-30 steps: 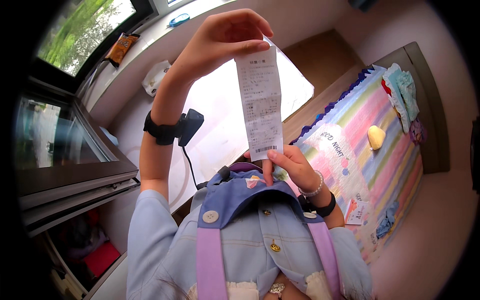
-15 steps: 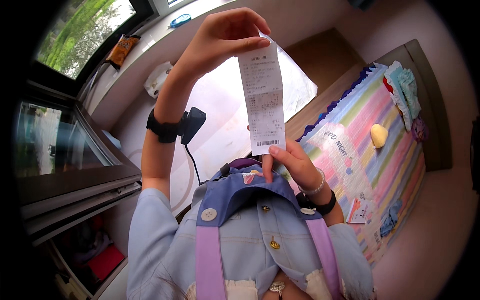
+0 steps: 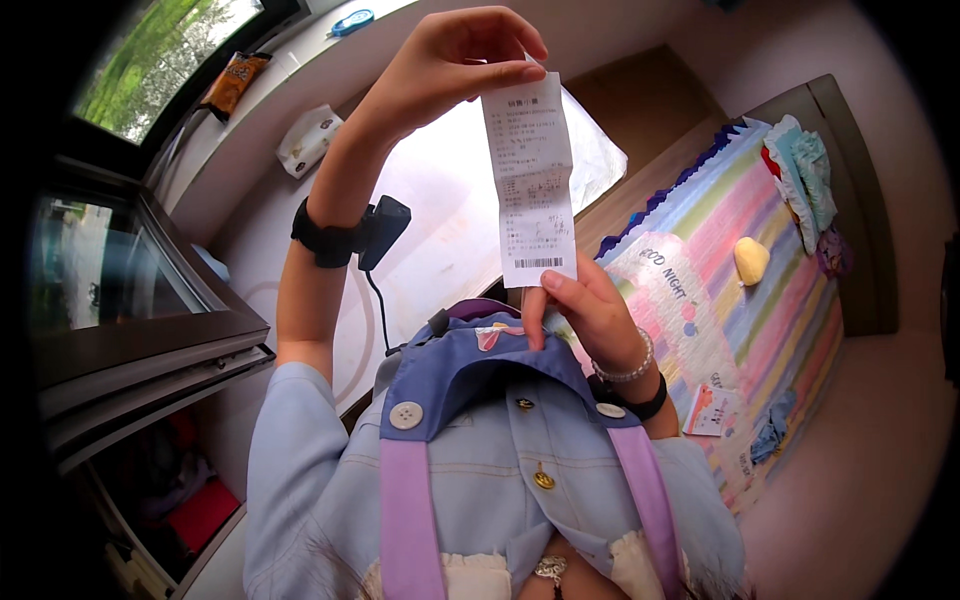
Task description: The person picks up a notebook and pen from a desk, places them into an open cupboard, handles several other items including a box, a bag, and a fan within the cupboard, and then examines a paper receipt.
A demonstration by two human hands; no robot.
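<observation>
A long white paper receipt (image 3: 531,185) with print, fold creases and a barcode hangs stretched upright between my hands. At its top edge my left hand (image 3: 478,52) pinches the paper between thumb and fingers, with the arm raised. Lower down, my right hand (image 3: 592,312) holds the bottom end, its thumb pressed on the front just under the barcode. Both wrists wear black straps; the left one carries a small black camera-like box (image 3: 384,232) with a cable. A beaded bracelet (image 3: 632,367) circles my right wrist.
Behind the receipt stands a white table (image 3: 430,190). A bed with a striped cover (image 3: 735,300) lies to the right, with a yellow soft object (image 3: 751,261) on it. An orange snack bag (image 3: 236,84) sits by the window; a white tissue pack (image 3: 309,140) lies near the sill.
The receipt and both hands sit slightly higher in view, and the paper looks a little flatter and sharper. My grip stays the same.
</observation>
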